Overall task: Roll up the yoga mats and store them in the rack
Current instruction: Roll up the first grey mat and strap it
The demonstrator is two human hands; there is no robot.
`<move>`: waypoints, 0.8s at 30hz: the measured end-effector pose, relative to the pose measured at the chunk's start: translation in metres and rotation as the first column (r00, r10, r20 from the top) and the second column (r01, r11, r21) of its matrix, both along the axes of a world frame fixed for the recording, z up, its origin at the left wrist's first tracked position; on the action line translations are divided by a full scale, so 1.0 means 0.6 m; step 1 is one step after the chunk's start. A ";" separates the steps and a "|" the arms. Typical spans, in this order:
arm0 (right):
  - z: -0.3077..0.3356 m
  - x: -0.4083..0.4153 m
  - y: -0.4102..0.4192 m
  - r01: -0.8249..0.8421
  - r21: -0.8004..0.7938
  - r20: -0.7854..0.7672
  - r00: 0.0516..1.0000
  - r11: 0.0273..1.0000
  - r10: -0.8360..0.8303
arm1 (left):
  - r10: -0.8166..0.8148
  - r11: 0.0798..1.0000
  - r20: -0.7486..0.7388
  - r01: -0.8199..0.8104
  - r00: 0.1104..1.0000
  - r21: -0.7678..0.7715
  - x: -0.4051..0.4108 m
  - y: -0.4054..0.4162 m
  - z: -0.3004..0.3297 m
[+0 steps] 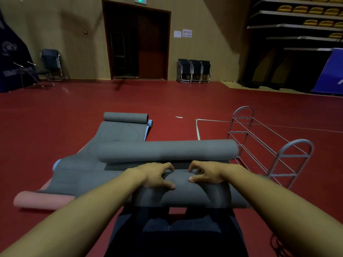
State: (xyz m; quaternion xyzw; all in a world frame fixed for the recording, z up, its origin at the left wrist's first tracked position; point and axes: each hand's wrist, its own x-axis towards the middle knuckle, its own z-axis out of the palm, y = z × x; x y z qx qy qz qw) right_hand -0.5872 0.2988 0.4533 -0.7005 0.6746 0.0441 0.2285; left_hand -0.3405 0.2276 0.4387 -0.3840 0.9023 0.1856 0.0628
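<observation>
A grey yoga mat (185, 193) lies across the floor in front of my knees, its near end curled into a thick roll. My left hand (157, 175) and my right hand (206, 173) grip the top of that roll side by side, fingers curled over it and thumbs on the near face. The far end of the same mat forms a second roll (167, 150) just beyond my hands. A longer grey mat (118, 134) stretches away on the left with a rolled far end (126, 117). A pink roll (42, 200) lies at the left.
A grey metal wire rack (269, 145) stands on the red floor at the right, close to the mat's right end. Light blue mat edges (148, 127) peek from under the grey mat. Folded chairs (194, 71) and a dark doorway (137, 43) are at the far wall.
</observation>
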 end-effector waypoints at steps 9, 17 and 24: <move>-0.003 0.002 -0.006 0.020 -0.027 -0.008 1.000 0.999 -0.020 | -0.043 0.978 0.115 0.065 0.992 -0.199 -0.005 -0.006 -0.014; -0.018 0.033 -0.022 -0.092 -0.041 -0.341 0.937 0.995 0.073 | 0.078 0.978 -0.055 -0.087 0.995 -0.188 -0.004 -0.002 -0.013; -0.025 0.034 -0.023 -0.080 -0.116 -0.216 0.975 0.990 0.053 | 0.113 0.983 -0.032 -0.117 0.993 -0.144 -0.002 -0.004 -0.018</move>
